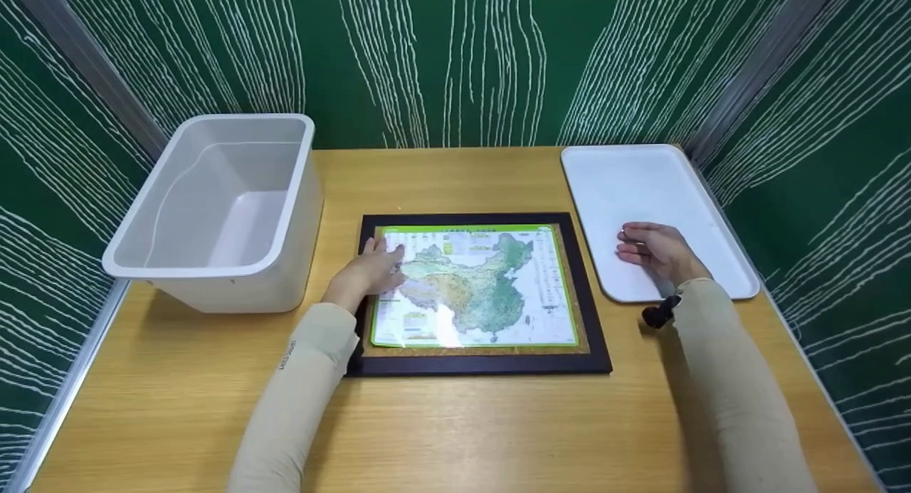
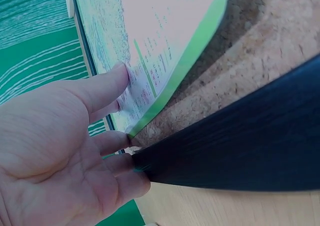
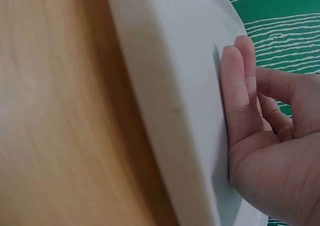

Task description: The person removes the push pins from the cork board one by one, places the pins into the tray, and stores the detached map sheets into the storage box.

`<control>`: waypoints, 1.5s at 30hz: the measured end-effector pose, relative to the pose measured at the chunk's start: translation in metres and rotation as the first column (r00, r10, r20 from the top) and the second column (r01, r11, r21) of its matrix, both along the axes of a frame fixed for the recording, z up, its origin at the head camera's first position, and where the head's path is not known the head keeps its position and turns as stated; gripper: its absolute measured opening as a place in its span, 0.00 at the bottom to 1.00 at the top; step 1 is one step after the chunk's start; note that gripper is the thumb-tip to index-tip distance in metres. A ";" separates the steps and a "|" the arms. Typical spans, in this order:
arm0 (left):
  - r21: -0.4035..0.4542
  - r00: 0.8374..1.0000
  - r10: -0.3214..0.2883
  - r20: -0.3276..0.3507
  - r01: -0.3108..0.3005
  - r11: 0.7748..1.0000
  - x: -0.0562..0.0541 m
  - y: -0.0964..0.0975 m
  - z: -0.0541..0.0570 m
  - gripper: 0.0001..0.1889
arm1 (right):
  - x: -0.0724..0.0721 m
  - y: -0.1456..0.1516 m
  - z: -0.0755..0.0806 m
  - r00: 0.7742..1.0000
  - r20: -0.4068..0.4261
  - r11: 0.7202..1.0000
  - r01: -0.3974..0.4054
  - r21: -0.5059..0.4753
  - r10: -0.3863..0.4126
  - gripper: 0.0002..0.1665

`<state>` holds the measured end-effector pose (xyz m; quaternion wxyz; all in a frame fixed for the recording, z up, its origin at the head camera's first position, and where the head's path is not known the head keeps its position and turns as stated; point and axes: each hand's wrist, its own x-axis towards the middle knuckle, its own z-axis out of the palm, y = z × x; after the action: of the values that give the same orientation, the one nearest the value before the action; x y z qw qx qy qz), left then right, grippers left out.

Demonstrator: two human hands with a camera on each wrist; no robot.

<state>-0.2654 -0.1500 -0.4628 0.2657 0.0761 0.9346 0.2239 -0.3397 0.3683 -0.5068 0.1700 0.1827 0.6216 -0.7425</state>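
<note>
A laminated map sheet (image 1: 455, 287) with a green border lies on a cork board (image 1: 498, 350) in a dark frame (image 1: 484, 365), mid-table. My left hand (image 1: 370, 267) rests over the left side of the frame and sheet. In the left wrist view, the thumb (image 2: 107, 88) touches the printed face while other fingers lie near the sheet's green edge and the frame. The green edge casts a shadow on the cork there. My right hand (image 1: 660, 250) is over the white tray (image 1: 612, 187), its fingers loosely bent. Nothing shows between them in the right wrist view.
A deep white plastic bin (image 1: 299, 215) stands on the left of the wooden table (image 1: 455, 429). Green walls (image 1: 484, 66) with white lines close in the back and sides. A small black device (image 1: 660, 312) sits at my right wrist.
</note>
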 end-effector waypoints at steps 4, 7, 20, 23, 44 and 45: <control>0.007 1.000 0.022 0.000 -0.022 1.000 0.000 0.000 -0.001 0.35 | -0.001 0.001 -0.002 1.000 0.009 1.000 -0.008 0.011 0.008 0.17; 0.007 1.000 0.031 -0.001 -0.031 0.999 0.001 0.000 -0.003 0.35 | -0.001 0.002 -0.003 1.000 0.014 1.000 -0.015 0.014 0.015 0.20; 0.024 0.999 0.044 0.010 -0.044 0.999 0.003 -0.001 -0.004 0.35 | 0.002 -0.003 -0.001 1.000 0.019 0.999 0.012 0.041 -0.013 0.19; 0.011 1.000 0.030 0.006 -0.030 0.999 0.002 -0.001 -0.003 0.35 | 0.003 -0.003 -0.003 1.000 0.012 0.999 0.012 0.035 -0.012 0.19; -0.030 1.000 0.009 -0.005 -0.009 1.000 0.001 0.001 -0.001 0.35 | 0.007 0.000 0.000 1.000 -0.010 1.000 -0.012 0.020 0.012 0.29; -0.031 1.000 0.007 -0.007 -0.007 0.999 0.000 0.001 -0.001 0.35 | 0.008 0.000 0.002 1.000 -0.006 1.000 -0.019 0.014 0.019 0.30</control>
<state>-0.2654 -0.1491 -0.4636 0.2630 0.0694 0.9391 0.2100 -0.3318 0.3682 -0.5051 0.1738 0.1755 0.6292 -0.7370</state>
